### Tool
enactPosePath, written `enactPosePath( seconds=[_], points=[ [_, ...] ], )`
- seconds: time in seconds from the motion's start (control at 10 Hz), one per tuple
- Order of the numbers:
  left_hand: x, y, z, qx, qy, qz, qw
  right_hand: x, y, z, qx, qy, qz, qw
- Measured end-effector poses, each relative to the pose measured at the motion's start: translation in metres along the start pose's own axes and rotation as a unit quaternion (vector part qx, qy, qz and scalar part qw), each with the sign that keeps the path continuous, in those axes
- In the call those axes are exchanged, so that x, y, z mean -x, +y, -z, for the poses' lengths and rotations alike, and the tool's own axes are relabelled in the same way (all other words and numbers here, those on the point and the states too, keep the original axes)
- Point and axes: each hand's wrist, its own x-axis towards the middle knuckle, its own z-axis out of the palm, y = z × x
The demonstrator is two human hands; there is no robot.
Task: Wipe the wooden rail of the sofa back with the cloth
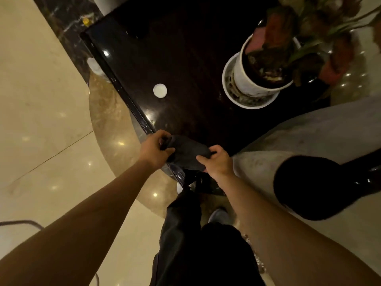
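Observation:
A dark grey cloth (186,152) is stretched between both hands over the near corner of a glossy dark wooden table (175,58). My left hand (154,149) pinches the cloth's left end. The cloth's right end is gripped by my right hand (218,162). To the right lies the sofa's pale grey upholstery (329,133), with a dark polished wooden arm or rail (321,186) curving across it, apart from both hands.
A white pot with a red-leaved plant (261,73) stands in a saucer on the table's right side. A small white round disc (160,90) lies mid-table. Polished beige floor (41,100) spreads left. My dark trousers and a shoe (219,215) are below.

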Motion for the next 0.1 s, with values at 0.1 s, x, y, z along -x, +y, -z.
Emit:
enactPosePath(
  seconds=[0.1],
  points=[
    [0.0035, -0.008, 0.0037, 0.002, 0.011, 0.029, 1.0, 0.0072, -0.0016, 0.0005, 0.057, -0.001, 0.055, 0.997]
  ],
)
